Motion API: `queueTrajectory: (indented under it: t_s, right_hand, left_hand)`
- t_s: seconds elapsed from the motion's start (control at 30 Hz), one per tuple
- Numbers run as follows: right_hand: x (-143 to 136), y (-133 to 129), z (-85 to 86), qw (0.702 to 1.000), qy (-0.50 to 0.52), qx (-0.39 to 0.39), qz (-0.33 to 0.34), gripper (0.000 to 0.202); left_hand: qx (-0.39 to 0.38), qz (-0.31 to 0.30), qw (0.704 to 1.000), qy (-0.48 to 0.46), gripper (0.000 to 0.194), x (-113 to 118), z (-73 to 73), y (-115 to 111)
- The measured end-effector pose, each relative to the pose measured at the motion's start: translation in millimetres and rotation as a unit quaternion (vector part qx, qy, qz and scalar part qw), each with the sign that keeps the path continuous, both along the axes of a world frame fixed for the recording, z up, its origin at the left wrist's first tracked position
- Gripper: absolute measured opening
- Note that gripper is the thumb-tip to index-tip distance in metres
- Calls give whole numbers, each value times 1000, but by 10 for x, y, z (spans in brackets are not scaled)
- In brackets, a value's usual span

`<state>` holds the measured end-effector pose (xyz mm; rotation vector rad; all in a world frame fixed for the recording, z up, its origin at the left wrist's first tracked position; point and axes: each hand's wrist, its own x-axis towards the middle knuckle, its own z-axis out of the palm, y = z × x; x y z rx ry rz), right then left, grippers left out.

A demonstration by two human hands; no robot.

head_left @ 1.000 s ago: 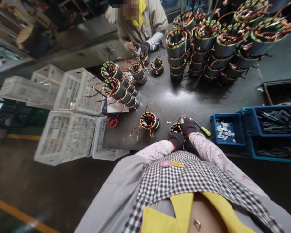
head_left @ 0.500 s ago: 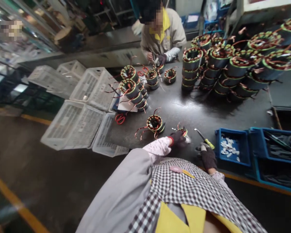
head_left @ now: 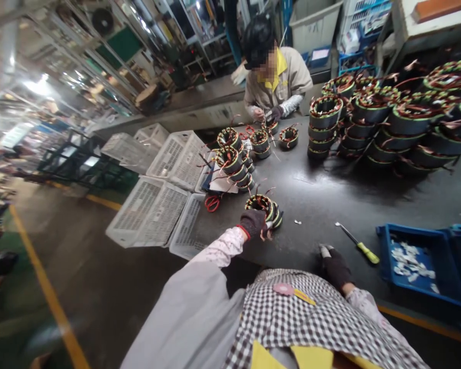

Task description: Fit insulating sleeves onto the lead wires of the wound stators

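Note:
Gloved, my left hand (head_left: 252, 224) grips a copper-wound ring (head_left: 260, 204) near the table's front edge. Its fingers wrap over the ring's near rim, and a second wound ring (head_left: 278, 218) is right against it. My right hand (head_left: 335, 266), also gloved with pale fingertips, rests at the table's front edge with its fingers extended and nothing visible in them. A screwdriver (head_left: 359, 245) with a yellow-green handle lies beyond it to the right. A small white piece (head_left: 298, 222) lies on the table between the hands.
Blue bin (head_left: 411, 261) with white pieces at right. Stacked wound rings (head_left: 323, 128) stand at the back right, more (head_left: 234, 166) at the left. Red-handled scissors (head_left: 212, 203) lie near white crates (head_left: 149, 210). A person (head_left: 278, 77) works across the table (head_left: 311, 189).
My left hand has moved left with its ring, which is now against the ring that stood apart. The view has shifted. My right hand remains near the table's front edge.

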<state>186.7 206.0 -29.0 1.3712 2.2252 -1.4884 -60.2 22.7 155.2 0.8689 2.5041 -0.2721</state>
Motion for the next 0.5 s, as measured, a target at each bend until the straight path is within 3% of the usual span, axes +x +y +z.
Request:
queueTrajectory:
  t_s: [0.17,0.3,0.4,0.5]
  right_hand:
    - [-29,-20,-242,999,21,-32,0,36]
    - [-58,73,-234,1000,-22,18,13,44]
    - [-183,112,-153,995,-31,54,72,48]
    - [-454,98,-86,990,-25,64,123,44]
  left_hand:
    - [2,-24,1000,-16,58,-119,-245,-42]
    - [10,-12,1000,-14,56,-299,-311,47]
    - [24,-4,1000,-15,54,-643,-353,245]
    - [35,-14,999,-1,55,-1136,-406,496]
